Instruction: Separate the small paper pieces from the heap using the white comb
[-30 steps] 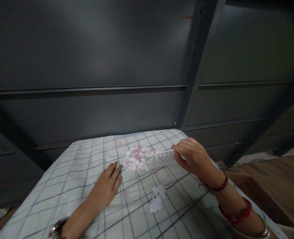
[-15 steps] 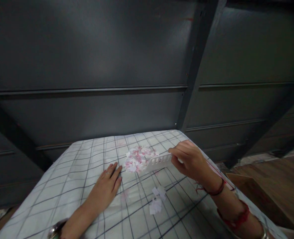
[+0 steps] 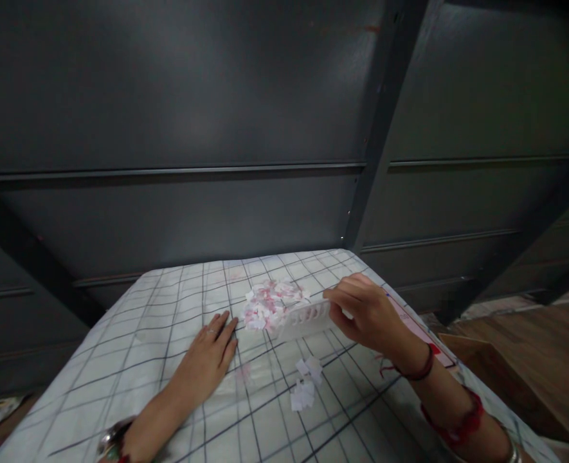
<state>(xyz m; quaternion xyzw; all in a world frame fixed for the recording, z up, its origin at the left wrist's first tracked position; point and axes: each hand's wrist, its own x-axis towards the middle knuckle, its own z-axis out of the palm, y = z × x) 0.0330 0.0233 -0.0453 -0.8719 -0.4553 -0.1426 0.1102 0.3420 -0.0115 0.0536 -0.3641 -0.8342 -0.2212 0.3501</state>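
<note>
My right hand (image 3: 361, 315) pinches the right end of a white plastic basket (image 3: 306, 321) with slots along its side. The basket is tipped, its slotted wall turned toward me. Just beyond and left of it lies a heap of small white and pink paper pieces (image 3: 269, 302). My left hand (image 3: 210, 350) rests flat on the checked cloth, fingers apart, fingertips close to the heap's left edge. Nearer to me, a few white paper pieces (image 3: 306, 384) lie between my two hands.
A white cloth with dark grid lines (image 3: 134, 360) covers the table. A pink and white sheet or box (image 3: 422, 328) lies by the right edge, partly behind my arm. Dark metal panels (image 3: 192, 218) rise behind the table. On the floor at right stands a cardboard box (image 3: 501, 379).
The basket's slotted side has tipped further toward me, with its right end still in my right hand. My left hand has stayed in place. The view has shifted slightly.
</note>
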